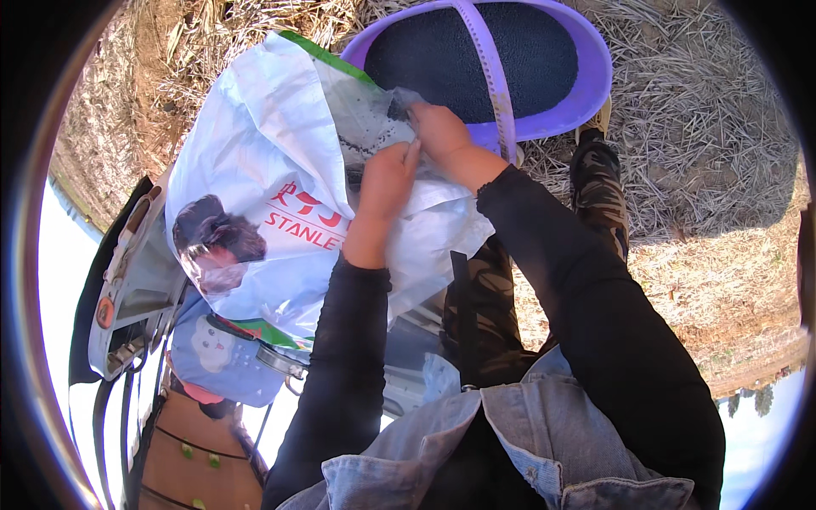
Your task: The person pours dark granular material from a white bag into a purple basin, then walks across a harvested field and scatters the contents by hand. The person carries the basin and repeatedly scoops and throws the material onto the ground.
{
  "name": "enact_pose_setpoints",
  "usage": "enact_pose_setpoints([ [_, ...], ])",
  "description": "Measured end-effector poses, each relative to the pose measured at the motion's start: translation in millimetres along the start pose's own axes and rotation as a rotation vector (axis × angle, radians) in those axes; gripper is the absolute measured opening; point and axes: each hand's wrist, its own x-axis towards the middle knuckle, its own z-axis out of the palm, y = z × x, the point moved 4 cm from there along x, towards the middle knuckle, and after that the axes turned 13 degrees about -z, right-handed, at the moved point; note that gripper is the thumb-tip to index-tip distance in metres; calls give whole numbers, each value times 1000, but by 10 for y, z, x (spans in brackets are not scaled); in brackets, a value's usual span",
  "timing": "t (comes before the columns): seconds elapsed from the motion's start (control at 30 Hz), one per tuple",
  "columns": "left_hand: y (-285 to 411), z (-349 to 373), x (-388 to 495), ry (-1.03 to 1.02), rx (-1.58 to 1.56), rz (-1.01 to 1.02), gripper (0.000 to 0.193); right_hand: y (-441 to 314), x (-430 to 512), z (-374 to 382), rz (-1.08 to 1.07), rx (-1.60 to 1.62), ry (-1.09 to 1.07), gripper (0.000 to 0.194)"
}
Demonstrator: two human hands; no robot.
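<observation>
A large white printed plastic sack (268, 127) with a green edge lies before me, its mouth towards the tub. My left hand (387, 185) grips the sack's film near the opening. Right beside it, my right hand (441, 131) pinches a gathered piece of the same film. Dark granules cling to the clear inner side of the sack between the hands and the green edge. Just beyond my right hand stands a purple plastic tub (596, 70) with an arched strap handle (488, 57). Dark fine granules (421, 57) fill much of the tub.
Dry straw (695, 127) covers the ground around the tub. A metal vehicle or machine frame (127, 280) stands at the left, beside a blue cloth (223, 363) with a cloud print. My legs in camouflage trousers (599, 191) are close to the tub.
</observation>
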Motion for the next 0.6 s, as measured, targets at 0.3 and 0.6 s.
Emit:
enact_pose_setpoints([
  [0.3,0,-37,-21,-11,-8,-25,33,212,113,171,160,159,148,25],
  [0.6,136,-123,-166,-21,-53,-75,32,603,130,133,418,141,283,26],
])
